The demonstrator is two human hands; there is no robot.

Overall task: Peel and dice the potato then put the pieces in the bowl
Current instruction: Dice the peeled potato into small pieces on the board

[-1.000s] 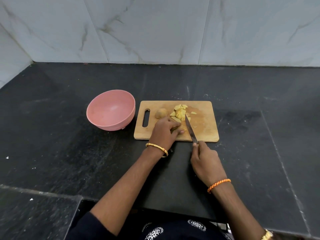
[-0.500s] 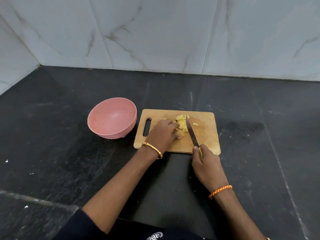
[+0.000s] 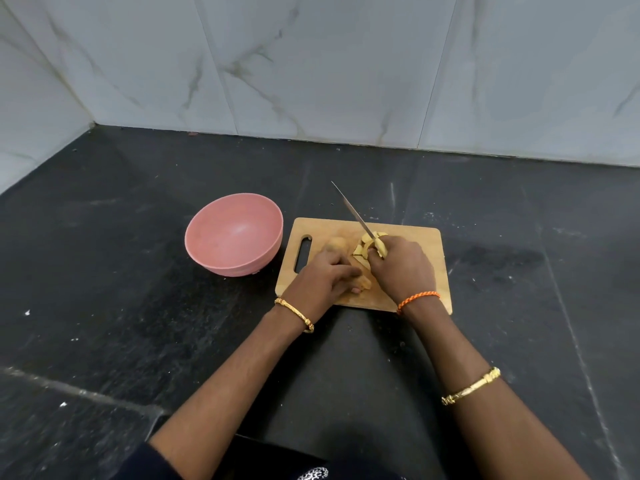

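Gripping the knife by its yellow handle, the right hand has its fingers curled tight around it over the middle of the wooden cutting board, as I watch from my remote seat. The blade angles up and away to the left, its tip raised above the board's far edge and over the dark counter. Just under that fist lie pale yellow potato pieces, heaped on the board and partly hidden by the hand. The left hand rests on the board beside the right, its fingers bent over a piece of potato near the front edge; I cannot tell how firmly it holds. Another rounded chunk sits just beyond the left hand's knuckles, close to the board's handle slot. A gold bangle circles the left wrist, an orange braided band the right. To the left of the board, near but not touching, stands the pink bowl, upright on the counter, no potato inside. White marbled tiles rise behind the counter.
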